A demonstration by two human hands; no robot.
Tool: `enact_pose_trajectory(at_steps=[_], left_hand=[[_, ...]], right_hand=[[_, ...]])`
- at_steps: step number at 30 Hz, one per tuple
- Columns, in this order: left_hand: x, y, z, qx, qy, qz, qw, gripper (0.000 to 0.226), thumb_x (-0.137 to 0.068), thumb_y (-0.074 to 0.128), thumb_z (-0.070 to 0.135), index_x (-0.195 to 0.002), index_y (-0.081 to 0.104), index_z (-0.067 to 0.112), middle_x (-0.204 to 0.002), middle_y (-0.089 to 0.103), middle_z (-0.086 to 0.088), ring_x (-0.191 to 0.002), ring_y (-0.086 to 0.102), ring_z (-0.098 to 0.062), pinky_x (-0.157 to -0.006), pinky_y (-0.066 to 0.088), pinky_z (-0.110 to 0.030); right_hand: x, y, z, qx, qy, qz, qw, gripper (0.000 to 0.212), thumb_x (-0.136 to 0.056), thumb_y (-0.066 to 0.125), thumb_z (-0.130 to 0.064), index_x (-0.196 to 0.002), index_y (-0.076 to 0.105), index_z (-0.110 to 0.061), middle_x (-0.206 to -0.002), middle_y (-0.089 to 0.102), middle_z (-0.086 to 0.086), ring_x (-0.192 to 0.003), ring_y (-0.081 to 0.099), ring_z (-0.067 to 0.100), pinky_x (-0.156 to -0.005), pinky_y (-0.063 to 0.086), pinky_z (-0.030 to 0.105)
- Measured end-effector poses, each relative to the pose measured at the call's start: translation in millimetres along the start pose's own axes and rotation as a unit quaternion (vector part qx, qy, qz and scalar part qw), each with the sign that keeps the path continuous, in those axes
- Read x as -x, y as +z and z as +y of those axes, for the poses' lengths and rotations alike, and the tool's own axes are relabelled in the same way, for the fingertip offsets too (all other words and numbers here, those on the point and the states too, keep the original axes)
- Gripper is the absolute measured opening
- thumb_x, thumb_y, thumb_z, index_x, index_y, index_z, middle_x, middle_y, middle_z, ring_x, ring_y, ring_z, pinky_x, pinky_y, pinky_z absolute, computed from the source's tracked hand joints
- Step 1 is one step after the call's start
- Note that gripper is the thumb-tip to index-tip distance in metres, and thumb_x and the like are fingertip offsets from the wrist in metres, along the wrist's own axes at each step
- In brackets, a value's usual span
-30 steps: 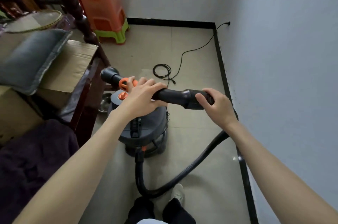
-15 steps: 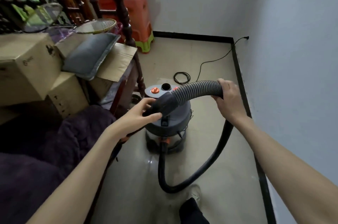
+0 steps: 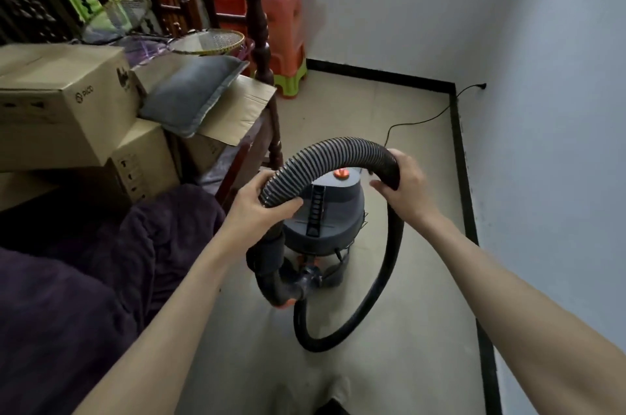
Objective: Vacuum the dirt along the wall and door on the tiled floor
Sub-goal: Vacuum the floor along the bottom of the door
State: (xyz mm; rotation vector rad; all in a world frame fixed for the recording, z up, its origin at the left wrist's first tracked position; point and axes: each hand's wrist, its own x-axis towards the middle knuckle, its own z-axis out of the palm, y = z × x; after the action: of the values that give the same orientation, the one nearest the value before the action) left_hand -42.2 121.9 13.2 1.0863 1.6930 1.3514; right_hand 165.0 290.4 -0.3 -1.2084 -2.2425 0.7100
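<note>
Barely begun: both hands, left (image 3: pixel 262 208) and right (image 3: pixel 404 187), grasping ribbed hose (image 3: pixel 338 152) above vacuum (image 3: pixel 327 218); right-hand wall edge (image 3: pixel 462 177) unswept.

Both bare arms reach forward; the left hand (image 3: pixel 261 208) and right hand (image 3: pixel 408 189) curl their fingers around the hose (image 3: pixel 338 152).

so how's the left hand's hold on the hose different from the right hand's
The left hand wraps the ribbed hose from below at its lower, near end, thumb across the top. The right hand grips the far end of the arch, where the hose bends down toward the floor, and sits slightly higher. Both grip the same hose above the vacuum canister.
</note>
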Motion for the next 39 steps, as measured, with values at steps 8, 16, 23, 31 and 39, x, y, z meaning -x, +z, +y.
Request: enact_pose_trajectory(at_steps=[8, 16, 23, 31, 39], left_hand=[[2.6, 2.9, -90.1, -0.091, -0.105, 0.044, 0.989, 0.031, -0.079, 0.074, 0.029, -0.104, 0.055, 0.027, -0.086, 0.06, 0.01, -0.073, 0.057, 0.002, -0.064, 0.045, -0.014], [-41.2, 26.5, -235.5, -0.211, -0.178, -0.02, 0.961, 0.041, -0.082, 0.068, 0.042, -0.116, 0.05, 0.03, -0.102, 0.06, 0.007, -0.095, 0.056, -0.013, -0.079, 0.039, -0.025], [-72.9, 41.4, -344.9, -0.22, -0.231, -0.073, 0.945, 0.038, -0.085, 0.063, 0.041, -0.119, 0.048, 0.031, -0.108, 0.058, 0.002, -0.099, 0.055, -0.018, -0.081, 0.041, -0.03], [-82.0, 56.9, -390.4, -0.252, -0.235, -0.095, 0.934, 0.046, -0.087, 0.063, 0.033, -0.129, 0.05, 0.02, -0.119, 0.053, -0.009, -0.117, 0.047, -0.026, -0.101, 0.036, -0.037], [-91.5, 90.2, -358.4, -0.231, -0.3, -0.005, 0.925, 0.084, -0.072, 0.07, 0.055, -0.136, 0.041, 0.009, -0.139, 0.04, -0.008, -0.137, 0.028, -0.026, -0.113, 0.025, -0.044]], right_hand=[[-6.1, 62.7, 54.2, 0.052, 0.002, -0.132, 0.99, 0.054, -0.089, 0.07, -0.02, -0.137, 0.05, -0.002, -0.121, 0.056, 0.024, -0.114, 0.049, 0.039, -0.096, 0.035, 0.037], [42.3, 166.5, 140.1, 0.117, 0.103, -0.222, 0.963, 0.058, -0.086, 0.073, -0.038, -0.13, 0.056, -0.005, -0.106, 0.056, 0.019, -0.102, 0.051, 0.037, -0.089, 0.042, 0.041], [54.8, 249.5, 179.5, 0.128, 0.218, -0.213, 0.944, 0.054, -0.092, 0.056, -0.055, -0.12, 0.056, -0.01, -0.113, 0.061, 0.011, -0.108, 0.053, 0.032, -0.092, 0.042, 0.045], [55.4, 287.7, 194.0, 0.146, 0.298, -0.213, 0.919, 0.068, -0.084, 0.06, -0.064, -0.117, 0.059, -0.005, -0.116, 0.06, 0.013, -0.115, 0.052, 0.032, -0.095, 0.041, 0.042], [46.0, 287.3, 176.4, 0.161, 0.349, -0.26, 0.886, 0.07, -0.084, 0.055, -0.07, -0.11, 0.063, -0.005, -0.115, 0.062, 0.015, -0.115, 0.055, 0.035, -0.09, 0.043, 0.04]])
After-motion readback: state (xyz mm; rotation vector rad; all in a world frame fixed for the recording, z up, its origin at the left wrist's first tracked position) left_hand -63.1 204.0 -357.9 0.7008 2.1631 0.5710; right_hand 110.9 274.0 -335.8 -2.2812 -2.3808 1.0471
